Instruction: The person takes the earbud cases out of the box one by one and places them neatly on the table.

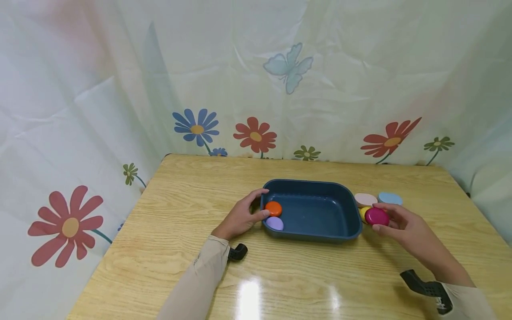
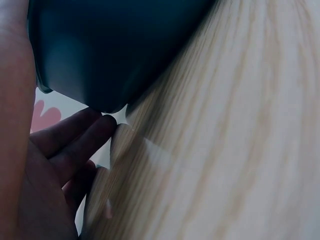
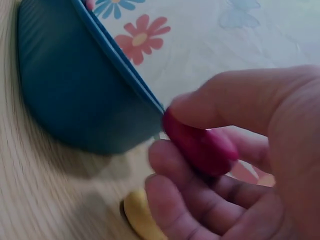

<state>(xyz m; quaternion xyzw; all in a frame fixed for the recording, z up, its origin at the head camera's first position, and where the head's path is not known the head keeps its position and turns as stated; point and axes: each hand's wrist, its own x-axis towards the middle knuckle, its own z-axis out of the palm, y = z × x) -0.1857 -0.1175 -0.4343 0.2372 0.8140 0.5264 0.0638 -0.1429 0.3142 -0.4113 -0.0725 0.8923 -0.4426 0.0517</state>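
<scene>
A dark blue rectangular tray (image 1: pixel 314 239) with rounded corners sits on the table. My left hand (image 1: pixel 242 216) holds its left end, the thumb at the rim and other fingers against the outer wall. Inside that end lie an orange round piece (image 1: pixel 274 208) and a lilac one (image 1: pixel 275 223). Just beyond the tray's right end, my right hand (image 1: pixel 408 226) pinches a glossy magenta rounded piece (image 3: pixel 200 145) between thumb and fingers, above the table. A yellow piece (image 3: pixel 142 215) lies below it, partly hidden in the head view.
Behind the right hand, a pale pink piece (image 1: pixel 365 199) and a light blue piece (image 1: pixel 390 198) lie on the wooden table (image 1: pixel 304 280). A flower-printed curtain (image 1: pixel 340 89) hangs along the table's back and left sides.
</scene>
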